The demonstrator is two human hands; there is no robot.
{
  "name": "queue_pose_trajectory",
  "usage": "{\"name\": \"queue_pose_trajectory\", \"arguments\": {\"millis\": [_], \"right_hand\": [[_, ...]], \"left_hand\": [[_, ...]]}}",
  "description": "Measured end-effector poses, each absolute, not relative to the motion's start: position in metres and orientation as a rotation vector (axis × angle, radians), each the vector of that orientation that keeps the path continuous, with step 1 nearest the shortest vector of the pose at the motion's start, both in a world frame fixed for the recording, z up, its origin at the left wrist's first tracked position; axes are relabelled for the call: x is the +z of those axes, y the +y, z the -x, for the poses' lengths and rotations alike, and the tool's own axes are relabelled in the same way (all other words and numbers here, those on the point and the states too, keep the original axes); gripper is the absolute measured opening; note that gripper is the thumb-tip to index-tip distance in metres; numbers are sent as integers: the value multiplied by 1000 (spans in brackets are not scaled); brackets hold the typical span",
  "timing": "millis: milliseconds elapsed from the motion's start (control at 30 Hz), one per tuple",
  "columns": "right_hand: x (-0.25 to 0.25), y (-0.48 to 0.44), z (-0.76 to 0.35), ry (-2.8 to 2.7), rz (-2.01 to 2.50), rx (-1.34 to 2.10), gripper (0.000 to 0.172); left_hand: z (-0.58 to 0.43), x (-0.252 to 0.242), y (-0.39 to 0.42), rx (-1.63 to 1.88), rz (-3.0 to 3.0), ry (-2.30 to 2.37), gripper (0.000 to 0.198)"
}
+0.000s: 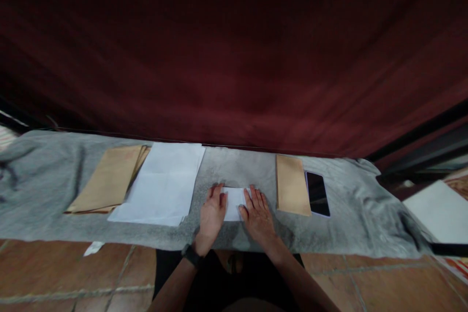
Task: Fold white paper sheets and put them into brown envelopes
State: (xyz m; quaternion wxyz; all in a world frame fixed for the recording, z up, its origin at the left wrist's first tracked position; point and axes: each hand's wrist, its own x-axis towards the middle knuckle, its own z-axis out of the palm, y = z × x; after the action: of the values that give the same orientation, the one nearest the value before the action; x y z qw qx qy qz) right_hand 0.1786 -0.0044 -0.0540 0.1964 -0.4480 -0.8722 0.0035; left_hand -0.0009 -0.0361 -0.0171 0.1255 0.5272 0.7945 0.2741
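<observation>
A small white folded paper (233, 204) lies flat on the grey cloth, between my two hands. My left hand (213, 210) touches its left edge, with the fingers bent and the thumb beside the paper. On the right part of the paper, my right hand (257, 214) rests palm down with its fingers spread. A stack of large white sheets (164, 183) lies to the left, partly over or against several brown envelopes (106, 178). To the right of my hands is a brown envelope (292, 185), close beside a dark phone (317, 194).
The grey cloth (237, 163) covers a long, narrow surface. Behind it hangs a dark red curtain (226, 73). A white scrap (93, 248) lies on the tiled floor (73, 273) at the lower left. A white flat panel (440, 212) stands at the far right.
</observation>
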Motion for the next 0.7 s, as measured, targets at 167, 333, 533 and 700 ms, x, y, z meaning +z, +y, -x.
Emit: {"name": "queue_pose_trajectory", "arguments": {"millis": [167, 333, 533, 700], "right_hand": [[-51, -2, -181, -2437, 1244, 83, 50], [-53, -4, -179, -2431, 1248, 32, 50], [-53, -6, -173, -2404, 1305, -26, 54], [-56, -5, -175, -2458, 1284, -2, 56]], "left_hand": [[1, -26, -52, 1066, -1490, 2130, 43], [-10, -28, -65, 973, -1540, 2214, 49], [-14, -12, -68, 616, -1741, 2408, 50], [-55, 17, -64, 583, -1977, 2300, 52]]}}
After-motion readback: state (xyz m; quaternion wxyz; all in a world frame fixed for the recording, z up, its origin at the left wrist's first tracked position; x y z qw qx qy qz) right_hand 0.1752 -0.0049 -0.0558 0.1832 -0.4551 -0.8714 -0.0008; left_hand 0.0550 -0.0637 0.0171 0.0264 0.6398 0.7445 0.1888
